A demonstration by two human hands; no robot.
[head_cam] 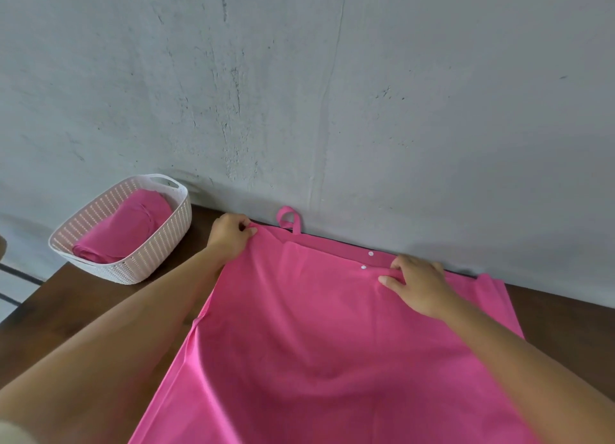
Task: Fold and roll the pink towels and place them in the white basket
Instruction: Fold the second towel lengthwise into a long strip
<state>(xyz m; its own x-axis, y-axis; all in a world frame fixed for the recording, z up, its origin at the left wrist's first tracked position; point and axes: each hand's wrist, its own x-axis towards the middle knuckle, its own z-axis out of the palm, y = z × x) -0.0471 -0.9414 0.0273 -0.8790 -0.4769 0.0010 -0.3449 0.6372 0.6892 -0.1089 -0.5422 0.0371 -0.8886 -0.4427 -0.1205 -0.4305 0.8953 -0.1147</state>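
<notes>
A large pink towel [309, 337] lies spread over the dark wooden table, reaching the wall at the back. It has a hanging loop [289, 220] and white snap buttons [367, 260] along its far edge. My left hand [229, 235] pinches the towel's far left corner. My right hand [417, 285] pinches a folded-over edge of the towel near the snaps. At the left stands the white basket [166, 244] with a rolled pink towel [128, 227] lying in it.
The grey concrete wall [332, 94] rises directly behind the table. The brown table [76, 307] shows bare wood left of the towel and at the far right. The table's left edge runs just beyond the basket.
</notes>
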